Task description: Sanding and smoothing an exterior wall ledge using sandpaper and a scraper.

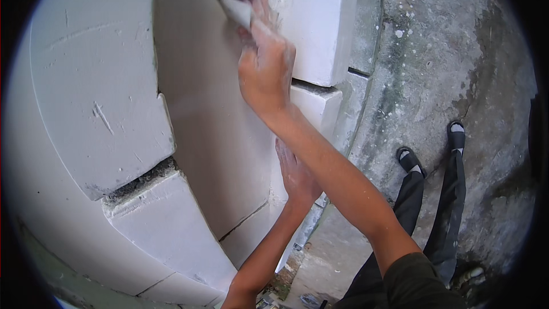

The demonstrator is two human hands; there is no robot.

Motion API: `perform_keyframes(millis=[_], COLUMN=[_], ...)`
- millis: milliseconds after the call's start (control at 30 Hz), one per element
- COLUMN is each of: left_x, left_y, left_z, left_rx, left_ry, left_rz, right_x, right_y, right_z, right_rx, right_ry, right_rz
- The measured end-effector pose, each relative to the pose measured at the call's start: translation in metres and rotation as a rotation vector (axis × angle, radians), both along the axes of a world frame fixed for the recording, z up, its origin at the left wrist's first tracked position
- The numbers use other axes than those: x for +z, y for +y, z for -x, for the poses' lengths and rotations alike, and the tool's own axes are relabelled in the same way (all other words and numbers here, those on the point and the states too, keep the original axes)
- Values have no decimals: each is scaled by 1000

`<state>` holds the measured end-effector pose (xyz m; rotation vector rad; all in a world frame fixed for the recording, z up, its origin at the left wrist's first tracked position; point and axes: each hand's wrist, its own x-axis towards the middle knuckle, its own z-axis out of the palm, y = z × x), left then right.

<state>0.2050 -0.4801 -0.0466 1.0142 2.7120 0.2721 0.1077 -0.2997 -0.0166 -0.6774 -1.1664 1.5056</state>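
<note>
My right hand, dusted with white powder, is closed around a folded pale sheet, perhaps sandpaper. The sheet lies against the recessed white wall panel near the top of the view. Lower down, my left hand rests with its fingers together against the white wall edge beside the recess, partly hidden behind my right forearm. It shows no object in it, though its palm is out of sight.
White raised blocks with scratches and a dark gap between them stand left of the recess. Another white block borders it on the right. A stained concrete floor lies at the right, under my sandalled feet. Small debris is at the bottom.
</note>
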Motion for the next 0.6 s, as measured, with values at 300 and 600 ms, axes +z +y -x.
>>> perform_keyframes(millis=[300,600], left_x=[-6,0], left_y=[2,5], left_z=[7,6], left_rx=[-141,-142], left_ry=[157,122], left_rz=[-18,-3], right_x=[-16,-12], right_y=[11,5], right_z=[20,13], right_rx=[-33,26], right_ry=[-128,-62], right_rz=[178,167])
